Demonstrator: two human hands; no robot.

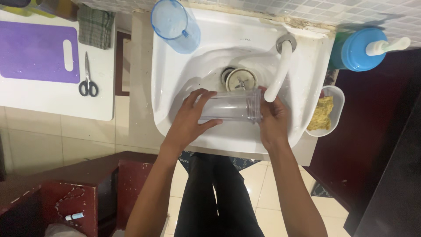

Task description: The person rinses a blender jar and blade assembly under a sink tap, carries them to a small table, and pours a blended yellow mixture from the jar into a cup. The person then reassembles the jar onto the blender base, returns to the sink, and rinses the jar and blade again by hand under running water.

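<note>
Over the white sink point(175, 79) I hold a clear plastic blender jar point(230, 106) on its side. My left hand point(190, 120) wraps around its closed end. My right hand point(272, 118) grips its threaded open mouth, just under the white faucet spout point(280, 70). A round blade base point(240, 80) lies in the basin next to the drain, beyond the jar.
A clear blue pitcher point(174, 24) rests on the sink's back left rim. A blue soap pump bottle point(362, 48) and a tub with a yellow sponge point(325, 113) sit at the right. A purple cutting board point(37, 50), scissors point(87, 77) and a checked cloth point(95, 26) lie on the white counter at left.
</note>
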